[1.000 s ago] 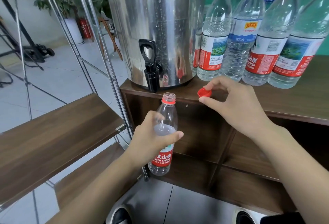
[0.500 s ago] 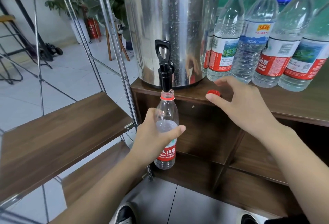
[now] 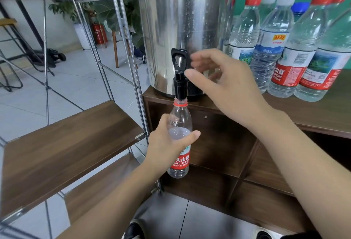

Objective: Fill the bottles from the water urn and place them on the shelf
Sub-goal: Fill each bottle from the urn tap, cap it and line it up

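Note:
My left hand (image 3: 167, 144) grips an uncapped clear bottle (image 3: 179, 138) with a red label, holding it upright with its mouth right under the black tap (image 3: 180, 75) of the steel water urn (image 3: 182, 26). The bottle looks nearly empty. My right hand (image 3: 226, 85) hovers just right of the tap lever, fingers loosely spread, thumb tip close to the tap; it holds nothing. The red cap is hidden behind my right hand.
Several capped water bottles (image 3: 284, 49) stand on the wooden counter (image 3: 313, 117) right of the urn. A metal-framed rack with wooden shelves (image 3: 72, 140) stands to the left. Open cabinet compartments lie below the counter.
My right hand let go of the red cap on the counter and rose to the tap lever. The bottle moved up until its mouth met the spout.

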`<state>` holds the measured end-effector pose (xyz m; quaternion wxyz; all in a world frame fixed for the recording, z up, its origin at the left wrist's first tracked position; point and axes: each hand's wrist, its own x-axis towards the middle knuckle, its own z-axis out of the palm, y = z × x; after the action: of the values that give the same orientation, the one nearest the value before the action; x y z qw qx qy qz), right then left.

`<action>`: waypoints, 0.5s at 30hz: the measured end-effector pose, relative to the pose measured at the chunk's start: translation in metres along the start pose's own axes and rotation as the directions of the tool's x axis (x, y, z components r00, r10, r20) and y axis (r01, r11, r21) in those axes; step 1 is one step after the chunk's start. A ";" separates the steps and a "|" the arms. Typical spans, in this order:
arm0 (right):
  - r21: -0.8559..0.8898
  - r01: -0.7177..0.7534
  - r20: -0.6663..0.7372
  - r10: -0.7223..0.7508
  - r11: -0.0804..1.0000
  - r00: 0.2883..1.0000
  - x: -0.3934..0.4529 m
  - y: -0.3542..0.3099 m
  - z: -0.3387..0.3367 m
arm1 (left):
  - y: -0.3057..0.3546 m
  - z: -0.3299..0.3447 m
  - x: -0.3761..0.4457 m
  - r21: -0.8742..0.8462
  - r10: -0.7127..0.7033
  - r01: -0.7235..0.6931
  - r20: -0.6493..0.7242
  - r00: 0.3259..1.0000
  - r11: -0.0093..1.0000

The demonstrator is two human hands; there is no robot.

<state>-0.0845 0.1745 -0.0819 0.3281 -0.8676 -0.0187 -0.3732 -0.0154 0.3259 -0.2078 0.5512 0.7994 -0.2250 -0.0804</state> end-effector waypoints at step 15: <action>-0.188 0.288 -0.084 -0.307 0.939 0.948 0.028 -0.012 0.013 | -0.002 0.014 0.006 -0.078 0.034 -0.044 -0.120 0.992 0.996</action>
<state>-0.0596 0.1856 -0.0632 0.1916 -0.8577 -0.0986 -0.4669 -0.0151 0.3118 -0.2139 0.5968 0.7754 -0.2041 -0.0308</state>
